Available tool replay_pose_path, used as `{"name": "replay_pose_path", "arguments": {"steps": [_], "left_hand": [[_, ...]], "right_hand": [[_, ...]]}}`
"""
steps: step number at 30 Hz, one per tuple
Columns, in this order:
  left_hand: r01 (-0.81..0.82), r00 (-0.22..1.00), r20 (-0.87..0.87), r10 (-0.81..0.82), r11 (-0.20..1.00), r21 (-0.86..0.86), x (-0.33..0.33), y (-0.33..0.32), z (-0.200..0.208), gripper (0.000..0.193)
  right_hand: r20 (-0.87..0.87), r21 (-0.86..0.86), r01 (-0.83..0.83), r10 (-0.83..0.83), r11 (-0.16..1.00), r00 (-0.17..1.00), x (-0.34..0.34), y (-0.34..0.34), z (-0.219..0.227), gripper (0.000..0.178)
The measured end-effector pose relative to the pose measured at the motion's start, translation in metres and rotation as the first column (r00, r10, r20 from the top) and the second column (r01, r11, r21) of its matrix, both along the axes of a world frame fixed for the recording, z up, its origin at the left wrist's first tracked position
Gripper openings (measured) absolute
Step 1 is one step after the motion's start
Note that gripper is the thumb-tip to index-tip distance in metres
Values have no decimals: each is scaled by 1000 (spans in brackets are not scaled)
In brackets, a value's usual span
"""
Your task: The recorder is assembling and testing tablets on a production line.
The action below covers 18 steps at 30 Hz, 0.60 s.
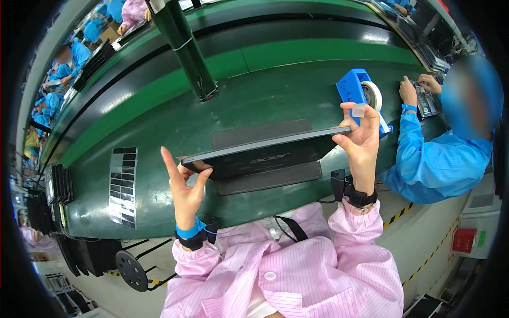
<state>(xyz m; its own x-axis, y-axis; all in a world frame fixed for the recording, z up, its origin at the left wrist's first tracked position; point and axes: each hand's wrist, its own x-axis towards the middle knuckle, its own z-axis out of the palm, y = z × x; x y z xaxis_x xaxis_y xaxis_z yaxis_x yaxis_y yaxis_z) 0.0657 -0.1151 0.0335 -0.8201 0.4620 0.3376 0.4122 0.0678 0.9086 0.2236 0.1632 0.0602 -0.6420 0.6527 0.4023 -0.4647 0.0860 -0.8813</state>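
One dark panel [265, 159] — left fingers [202, 180] and right fingers [344, 143] clamped on its ends! One pale tape piece [358, 110] rides the right ones, one blue dispenser [350, 86] partly blocked behind.

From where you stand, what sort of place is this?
Most likely an electronics assembly workshop: a flat dark device is held over a long green workbench, a blue tape dispenser stands on it, and a co-worker in blue workwear handles what looks like an opened device.
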Motion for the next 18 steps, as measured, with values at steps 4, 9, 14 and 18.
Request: {"name": "replay_pose_path", "arguments": {"steps": [4,9,14,18], "left_hand": [[-22,885,-451,112,980,200,7,31,44,108],[-32,583,-740,-334,901,-432,44,93,94,82],[-77,566,-776,-278,919,-386,54,129,77,59],[-32,636,-740,-220,950,-311,55,129,71,40]], "right_hand": [[-56,40,-2,4,999,998,-4,0,-6,71],[-71,3,-2,3,1000,997,5,1,-7,73],[-53,15,-3,3,1000,999,5,-2,-9,77],[-119,196,-25,49,980,992,7,1,-2,67]]}}
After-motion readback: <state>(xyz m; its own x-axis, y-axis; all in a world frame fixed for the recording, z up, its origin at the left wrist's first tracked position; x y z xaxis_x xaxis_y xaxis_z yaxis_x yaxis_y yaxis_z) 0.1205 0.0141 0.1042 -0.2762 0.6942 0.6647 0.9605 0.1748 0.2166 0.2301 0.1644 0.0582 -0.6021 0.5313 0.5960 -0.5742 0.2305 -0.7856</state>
